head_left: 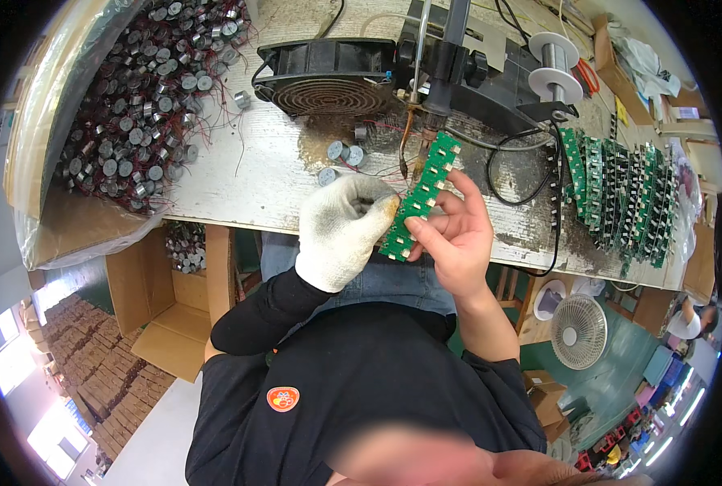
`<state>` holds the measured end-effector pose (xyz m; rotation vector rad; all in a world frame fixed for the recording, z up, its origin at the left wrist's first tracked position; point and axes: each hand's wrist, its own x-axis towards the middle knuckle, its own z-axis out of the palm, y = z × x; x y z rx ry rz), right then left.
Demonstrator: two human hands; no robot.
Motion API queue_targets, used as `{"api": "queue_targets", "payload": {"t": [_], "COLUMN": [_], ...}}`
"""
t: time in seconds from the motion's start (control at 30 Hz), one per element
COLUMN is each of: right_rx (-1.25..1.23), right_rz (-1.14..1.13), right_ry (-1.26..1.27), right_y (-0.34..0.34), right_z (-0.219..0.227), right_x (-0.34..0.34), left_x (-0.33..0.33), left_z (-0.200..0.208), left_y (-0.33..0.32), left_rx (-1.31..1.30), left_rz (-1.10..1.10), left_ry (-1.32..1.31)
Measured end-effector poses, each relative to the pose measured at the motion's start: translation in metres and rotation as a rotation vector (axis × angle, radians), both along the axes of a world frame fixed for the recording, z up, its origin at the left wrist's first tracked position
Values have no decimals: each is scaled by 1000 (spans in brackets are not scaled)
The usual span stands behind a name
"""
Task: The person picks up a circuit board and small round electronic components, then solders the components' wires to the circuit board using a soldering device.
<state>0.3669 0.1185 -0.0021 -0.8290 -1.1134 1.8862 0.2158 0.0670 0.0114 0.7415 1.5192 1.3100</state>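
Observation:
A long green circuit board strip (pixel 425 188) with small pale parts along it is held tilted over the table's front edge. My bare right hand (pixel 463 243) grips its lower part, thumb on top and fingers behind. My left hand (pixel 338 227), in a white knitted glove, is closed in a pinch against the strip's left edge; what lies between its fingertips is hidden. The strip's upper end is just below the tip of a mounted soldering iron (pixel 434 109). Several small round motors (pixel 339 152) with thin wires lie on the table beyond my gloved hand.
A plastic-lined carton (pixel 93 215) heaped with small wired motors (pixel 146 121) stands at left. A black fan (pixel 328 77) sits behind my hands. On the right are a solder wire spool (pixel 553 57), a looping black cable (pixel 490 174) and rows of green circuit boards (pixel 620 194).

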Motion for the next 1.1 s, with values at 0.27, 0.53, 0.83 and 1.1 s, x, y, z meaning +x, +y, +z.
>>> {"api": "queue_targets", "payload": {"t": [0.27, 0.53, 0.83, 1.1], "right_rx": [-24, -43, -56, -28], "right_rz": [-2, 8, 16, 24], "right_ry": [12, 2, -20, -37], "right_y": [1, 1, 1, 2], "right_z": [1, 1, 2, 2], "right_x": [2, 1, 1, 2], "left_x": [2, 2, 2, 3], "left_z": [-2, -12, -15, -12], "left_y": [-1, -4, -3, -5], "left_rx": [40, 146, 286, 154], "left_rz": [24, -13, -18, 0], "left_ry": [-49, 146, 400, 118]}}
